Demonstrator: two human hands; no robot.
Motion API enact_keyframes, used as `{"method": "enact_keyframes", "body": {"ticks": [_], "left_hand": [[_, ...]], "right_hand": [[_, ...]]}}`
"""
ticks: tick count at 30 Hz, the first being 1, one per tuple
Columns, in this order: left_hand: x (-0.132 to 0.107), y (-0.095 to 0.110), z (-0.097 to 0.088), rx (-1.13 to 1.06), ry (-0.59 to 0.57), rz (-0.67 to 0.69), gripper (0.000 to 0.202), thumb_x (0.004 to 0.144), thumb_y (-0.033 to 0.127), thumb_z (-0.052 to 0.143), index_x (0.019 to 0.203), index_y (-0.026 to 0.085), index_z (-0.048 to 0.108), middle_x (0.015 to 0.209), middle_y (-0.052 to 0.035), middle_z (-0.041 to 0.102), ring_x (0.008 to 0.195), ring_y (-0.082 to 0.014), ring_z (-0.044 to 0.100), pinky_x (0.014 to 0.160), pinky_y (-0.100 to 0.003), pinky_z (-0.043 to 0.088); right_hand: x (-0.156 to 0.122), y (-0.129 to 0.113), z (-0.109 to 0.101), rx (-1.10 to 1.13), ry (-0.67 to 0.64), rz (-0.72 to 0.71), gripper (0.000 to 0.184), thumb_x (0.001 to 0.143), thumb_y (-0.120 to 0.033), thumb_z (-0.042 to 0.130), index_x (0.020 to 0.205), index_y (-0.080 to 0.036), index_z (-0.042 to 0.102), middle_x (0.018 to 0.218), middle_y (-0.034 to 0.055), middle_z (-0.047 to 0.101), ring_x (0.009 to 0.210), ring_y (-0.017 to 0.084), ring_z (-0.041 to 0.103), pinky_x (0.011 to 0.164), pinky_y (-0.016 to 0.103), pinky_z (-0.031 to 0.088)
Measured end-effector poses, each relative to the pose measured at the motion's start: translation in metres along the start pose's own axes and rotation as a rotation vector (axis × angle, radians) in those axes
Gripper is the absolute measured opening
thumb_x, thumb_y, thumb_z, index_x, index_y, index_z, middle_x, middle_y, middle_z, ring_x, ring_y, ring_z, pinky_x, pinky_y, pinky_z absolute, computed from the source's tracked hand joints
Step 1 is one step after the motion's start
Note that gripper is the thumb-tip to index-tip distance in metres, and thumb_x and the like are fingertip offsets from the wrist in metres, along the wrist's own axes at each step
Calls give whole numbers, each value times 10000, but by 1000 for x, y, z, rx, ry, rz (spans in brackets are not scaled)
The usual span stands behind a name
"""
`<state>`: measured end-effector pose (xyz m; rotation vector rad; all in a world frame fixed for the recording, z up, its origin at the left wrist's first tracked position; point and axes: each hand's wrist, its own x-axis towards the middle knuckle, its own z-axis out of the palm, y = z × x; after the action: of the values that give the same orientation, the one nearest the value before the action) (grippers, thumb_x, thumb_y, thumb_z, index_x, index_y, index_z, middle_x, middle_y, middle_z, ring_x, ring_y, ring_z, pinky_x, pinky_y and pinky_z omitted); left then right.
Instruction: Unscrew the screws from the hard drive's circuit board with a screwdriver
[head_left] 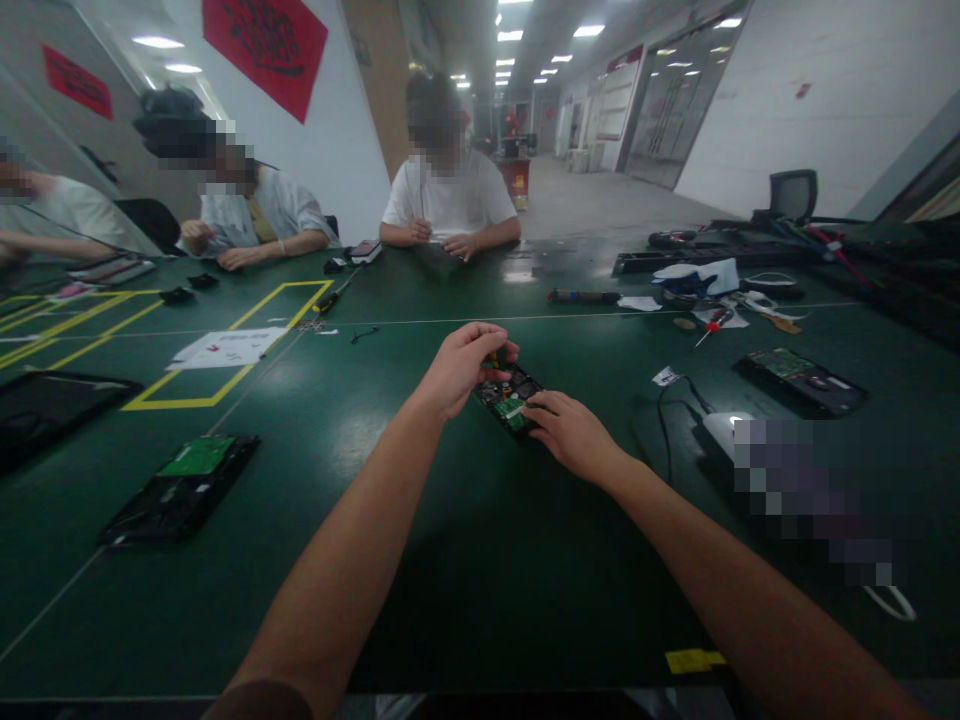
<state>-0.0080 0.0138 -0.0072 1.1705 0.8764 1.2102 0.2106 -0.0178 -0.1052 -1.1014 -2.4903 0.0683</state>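
Both bare hands meet over a black open device [491,398] lying flat near the middle of the green bench [450,540], well in from its near edge. Its long axis slants from far left to near right. The left hand [459,370], over the far-left end, pinches a small yellow-and-dark tool [495,357], mostly hidden. The right hand [574,432] rests loosely bent fingertips on the right side; whether they grip, I cannot tell. The device's shell holds a green circuit board [512,409]. Another open shell [161,500] with a board lies toward the bench's left edge.
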Motion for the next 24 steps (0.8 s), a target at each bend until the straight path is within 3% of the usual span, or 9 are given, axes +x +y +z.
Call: {"method": "enact_keyframes", "body": {"ticks": [4,11,16,20,24], "left_hand": [[0,-2,1,-42,20,8,161,869,316,688,899,182,605,953,-97,729,910,-219,688,684,-330,574],[1,0,0,83,13,68,160,861,330,681,847,183,742,1092,-93,679,975,-206,604,642,-273,548],[1,0,-3,-28,-48,35,116,891,279,649,953,199,706,942,-69,673,874,-187,634,705,-328,573],[3,-3,-3,-44,-34,50,121,922,290,619,924,193,691,920,-68,681,844,-167,649,692,-289,537],[6,-8,-3,75,-4,97,199,881,386,711,921,193,729,925,-61,691,820,-154,630,622,-242,466]], "right_hand": [[0,-1,-2,-14,1,3,328,964,-193,641,1289,-216,678,1357,131,628,1278,311,573,1070,538,504],[-1,0,0,-8,3,1,333,967,-184,626,1291,-231,682,1369,125,626,1287,312,572,1082,551,497],[-1,0,-1,-12,8,-6,314,970,-187,628,1277,-213,687,1350,132,636,1271,309,582,1081,544,499],[-1,0,1,2,17,-7,330,962,-182,640,1286,-222,686,1343,133,641,1277,307,580,1086,545,495],[-1,2,3,-3,9,-2,347,967,-196,634,1308,-235,678,1368,125,632,1298,312,570,1095,551,489]]}}
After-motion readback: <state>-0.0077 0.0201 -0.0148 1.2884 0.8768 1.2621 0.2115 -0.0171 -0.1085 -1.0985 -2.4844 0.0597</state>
